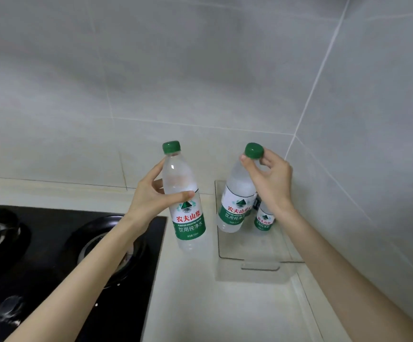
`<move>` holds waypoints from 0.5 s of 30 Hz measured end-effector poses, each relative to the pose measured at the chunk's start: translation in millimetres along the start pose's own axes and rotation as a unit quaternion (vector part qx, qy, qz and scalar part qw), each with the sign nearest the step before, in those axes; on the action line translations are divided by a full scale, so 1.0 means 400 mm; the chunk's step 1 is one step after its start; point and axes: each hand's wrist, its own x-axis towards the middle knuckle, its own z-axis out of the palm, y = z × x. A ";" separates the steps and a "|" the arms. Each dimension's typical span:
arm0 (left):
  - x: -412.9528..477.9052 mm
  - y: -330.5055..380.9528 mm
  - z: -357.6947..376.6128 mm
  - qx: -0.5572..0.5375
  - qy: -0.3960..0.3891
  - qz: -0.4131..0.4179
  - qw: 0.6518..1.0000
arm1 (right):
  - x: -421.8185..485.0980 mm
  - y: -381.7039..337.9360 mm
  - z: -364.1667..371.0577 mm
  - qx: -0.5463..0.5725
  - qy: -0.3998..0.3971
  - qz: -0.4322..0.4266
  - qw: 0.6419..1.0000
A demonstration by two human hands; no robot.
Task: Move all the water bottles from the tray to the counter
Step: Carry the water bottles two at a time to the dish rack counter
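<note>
A clear plastic water bottle with a green cap and a green-and-white label point(190, 225) is in the left hand point(151, 196), whose thumb crosses the front of the bottle just above the label while the fingers curl round behind it. This bottle is nearly upright, leaning slightly left at the top, and sits over the pale table point(200, 304) in the strip between the black glass gas hob point(52, 243) and the clear plastic tray point(259, 266); whether its base touches the table I cannot tell. The right hand point(272, 183) pinches the green cap of a second water bottle of the same kind point(237, 201) between thumb and fingertips, the remaining fingers loosely bent. That bottle tilts, cap towards the right and base towards the tray's left wall, and it is inside the tray's outline; it is unclear whether the base rests on the tray floor or hangs just above it. A third bottle with the same label point(264, 222) stands upright in the tray just beside the second, its upper part hidden behind the right wrist. The tray lies on the table in the corner where the two grey tiled walls point(200, 70) meet, with its handle cut-out facing the person. Both forearms reach in from the bottom edge, the left one crossing over a hob burner.
</note>
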 end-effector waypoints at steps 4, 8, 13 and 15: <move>-0.126 0.025 -0.035 0.007 0.052 0.000 0.999 | -0.075 -0.064 0.005 0.040 -0.062 0.004 0.997; -0.280 0.059 -0.079 0.040 0.107 0.008 0.993 | -0.162 -0.136 0.017 0.075 -0.137 -0.019 0.988; -0.486 0.098 -0.145 0.063 0.164 0.023 0.984 | -0.280 -0.222 0.055 0.103 -0.227 -0.056 0.967; -0.564 0.114 -0.171 0.071 0.181 0.029 0.980 | -0.333 -0.267 0.076 0.120 -0.262 -0.069 0.955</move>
